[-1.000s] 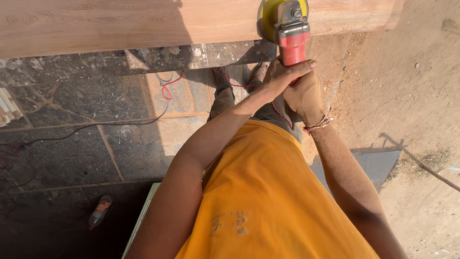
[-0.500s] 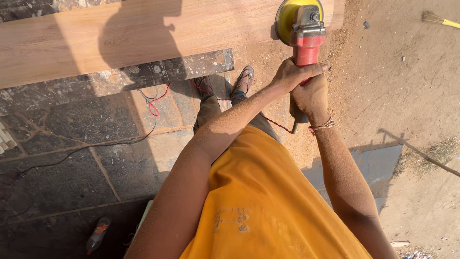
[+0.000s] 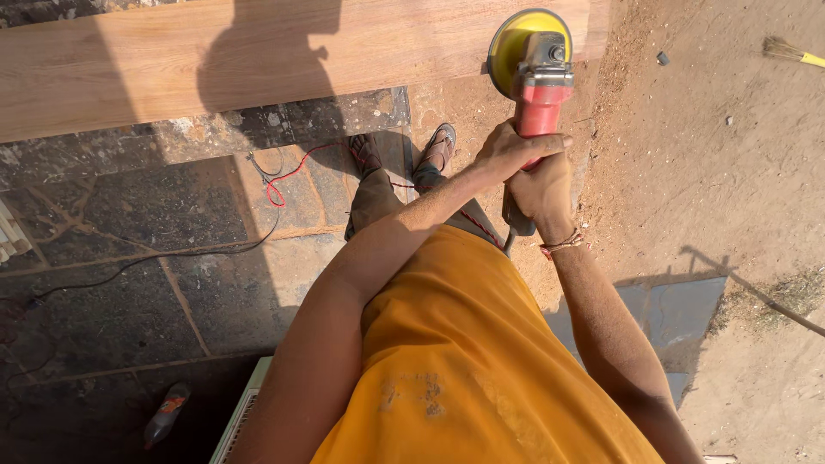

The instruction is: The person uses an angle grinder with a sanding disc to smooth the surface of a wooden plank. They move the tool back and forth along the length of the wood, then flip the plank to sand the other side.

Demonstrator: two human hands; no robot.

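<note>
A red power sander with a round yellow disc rests against the right end of a long wooden plank. My left hand wraps over the top of the red body. Just behind it, my right hand grips the rear handle; a thread bracelet sits on that wrist. Both arms reach forward over my orange shirt. My sandalled feet stand below the plank.
Red and black cables trail over the dark stone paving. A plastic bottle lies at the lower left. Sandy ground spreads to the right, with a broom at the top right and a grey slab.
The sander and both hands have slid right along the plank, close to its right end. The view has shifted, so more sandy ground and the broom show.
</note>
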